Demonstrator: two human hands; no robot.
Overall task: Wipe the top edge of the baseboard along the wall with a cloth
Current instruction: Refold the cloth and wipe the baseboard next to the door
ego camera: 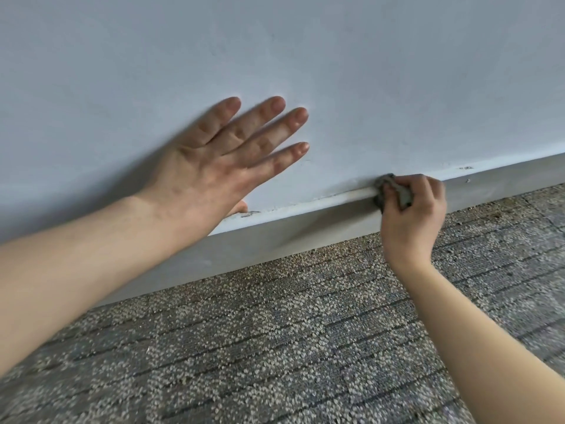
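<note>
Pale blue-grey wall (336, 56) (faintly scuffed), speckled grey carpet (275, 347) below, soft even light

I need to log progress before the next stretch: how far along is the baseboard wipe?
Done: nothing certain; the top edge left of the cloth looks pale, with dark specks near the left hand. In hand: the right hand presses the bunched cloth onto the baseboard top edge, while the left hand lies flat on the wall. Left: the stretch to the right, where dark marks show.

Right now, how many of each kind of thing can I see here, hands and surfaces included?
Bare hands: 2, left hand flat on wall, right hand gripping cloth
Crumpled grey cloth: 1
Pale painted wall: 1
Grey baseboard: 1
Speckled grey carpet: 1
Total: 6
</note>
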